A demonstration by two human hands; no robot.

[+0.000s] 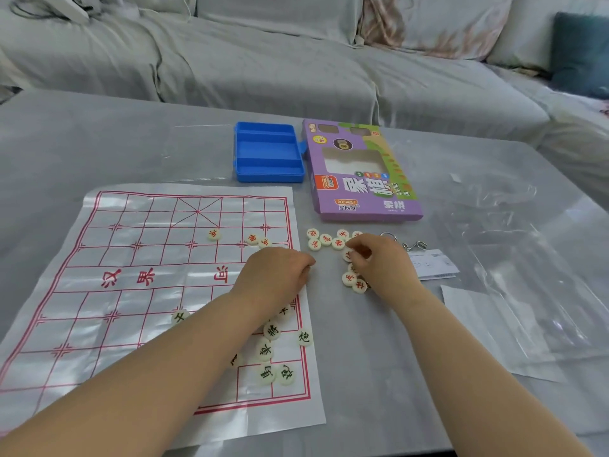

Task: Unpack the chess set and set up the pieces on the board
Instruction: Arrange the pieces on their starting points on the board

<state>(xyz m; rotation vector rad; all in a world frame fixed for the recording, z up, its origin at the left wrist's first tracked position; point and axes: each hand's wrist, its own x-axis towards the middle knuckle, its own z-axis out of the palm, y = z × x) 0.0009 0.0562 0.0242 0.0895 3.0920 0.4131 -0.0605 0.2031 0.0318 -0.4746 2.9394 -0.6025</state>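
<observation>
Glossy board sheet [131, 291] lies flat on the table [99, 143]: red grid, with the red river characters 汉界 readable. Purple box [362, 179] sits beyond its far right corner, printed 象棋, XIANG QI, XCPAI and 星辰派. Blue tray [268, 174] is just left of the box and has three compartments. Cream red-marked pieces [325, 239] cluster on the table right of the board; three more sit on its far half. Dark-marked pieces [272, 331] bunch at the near right corner, one reading 炮. Left hand [275, 275] is at the board's right edge, fingers curled under; what it holds cannot be told. Right hand [379, 262] is over the red cluster, fingers [359, 250] bent onto one piece; whether they pinch it cannot be told. Printed paper slip [435, 265] lies right of that hand.
</observation>
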